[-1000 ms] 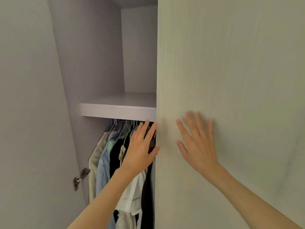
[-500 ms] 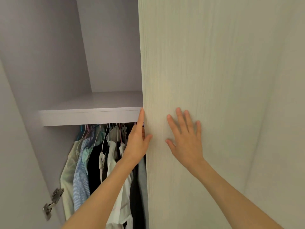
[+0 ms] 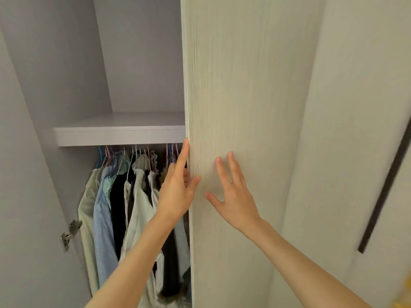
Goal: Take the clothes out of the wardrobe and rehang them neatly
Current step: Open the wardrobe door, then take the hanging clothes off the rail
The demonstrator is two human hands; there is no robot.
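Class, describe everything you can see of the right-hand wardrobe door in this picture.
The right-hand wardrobe door is a tall, flat panel with a pale, wood-grain look and no handle in view. It hides the wardrobe's right part. The left hand holds its free left edge, thumb on the front, fingers along the edge. The right hand lies flat and open against its face.

To the right of the fingers (image 3: 233, 170), well apart from them, stands a pale, plain panel (image 3: 355, 107) that fills the right side of the view. A narrow dark strip (image 3: 384, 192) runs slantwise down it, from above finger height to below it. Far below and right of the fingers, a blurred yellow patch (image 3: 403, 303) shows in the corner; what it is cannot be told.
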